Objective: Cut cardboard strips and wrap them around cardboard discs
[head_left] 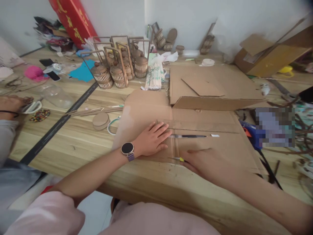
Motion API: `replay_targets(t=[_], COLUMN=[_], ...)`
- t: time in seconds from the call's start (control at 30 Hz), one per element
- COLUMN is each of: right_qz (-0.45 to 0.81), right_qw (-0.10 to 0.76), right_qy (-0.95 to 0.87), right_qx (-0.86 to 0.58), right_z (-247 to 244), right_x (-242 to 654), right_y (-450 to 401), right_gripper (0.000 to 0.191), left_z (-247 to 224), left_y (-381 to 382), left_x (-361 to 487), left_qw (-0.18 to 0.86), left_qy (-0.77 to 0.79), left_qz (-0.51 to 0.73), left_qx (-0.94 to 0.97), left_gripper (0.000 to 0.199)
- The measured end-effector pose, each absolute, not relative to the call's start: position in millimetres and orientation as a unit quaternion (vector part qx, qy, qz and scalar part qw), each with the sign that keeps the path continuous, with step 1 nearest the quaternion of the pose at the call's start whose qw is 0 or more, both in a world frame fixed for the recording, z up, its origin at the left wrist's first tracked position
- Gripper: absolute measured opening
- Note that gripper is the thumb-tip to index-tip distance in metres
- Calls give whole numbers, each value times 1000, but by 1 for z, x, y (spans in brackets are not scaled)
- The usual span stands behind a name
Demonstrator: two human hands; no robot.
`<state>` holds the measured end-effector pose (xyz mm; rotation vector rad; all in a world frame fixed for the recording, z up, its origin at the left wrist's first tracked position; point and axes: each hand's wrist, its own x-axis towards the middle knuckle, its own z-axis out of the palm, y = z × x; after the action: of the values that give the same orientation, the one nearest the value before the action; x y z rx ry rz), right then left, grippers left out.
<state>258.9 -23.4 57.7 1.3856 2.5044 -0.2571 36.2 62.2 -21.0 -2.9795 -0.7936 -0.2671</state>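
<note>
Left hand (153, 140) flat on the cardboard (207, 120), fingers apart; right hand (204, 160), fingers clamped on a cutter (181, 159) near the near edge; pen (189, 136) farther

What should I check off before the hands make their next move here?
1. Left hand flat on the cardboard: ok.
2. Right hand gripping the cutter: ok.
3. Left hand apart from the cutter: ok, though its thumb is near the tip.
4. Pen off the cardboard: not ok, it lies there beside the left hand.
5. White scrap off the cardboard: not ok, it lies beyond the pen's tip.
6. Cutter sharp: cannot tell.
</note>
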Motion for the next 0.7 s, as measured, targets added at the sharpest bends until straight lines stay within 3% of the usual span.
replay_targets(t=[0.1, 0.7], right_qz=[-88, -69], right_qw=[191, 212], right_qy=[862, 870], right_qx=[460, 440], right_z=[54, 47], right_x=[233, 218], right_y=[-17, -12], right_gripper=[17, 21], left_z=[-22, -23], left_y=[62, 61], left_x=[36, 38], left_qw=[26, 26], left_qy=[-256, -259], left_qz=[-89, -95], left_qx=[-962, -961], left_gripper=[62, 61])
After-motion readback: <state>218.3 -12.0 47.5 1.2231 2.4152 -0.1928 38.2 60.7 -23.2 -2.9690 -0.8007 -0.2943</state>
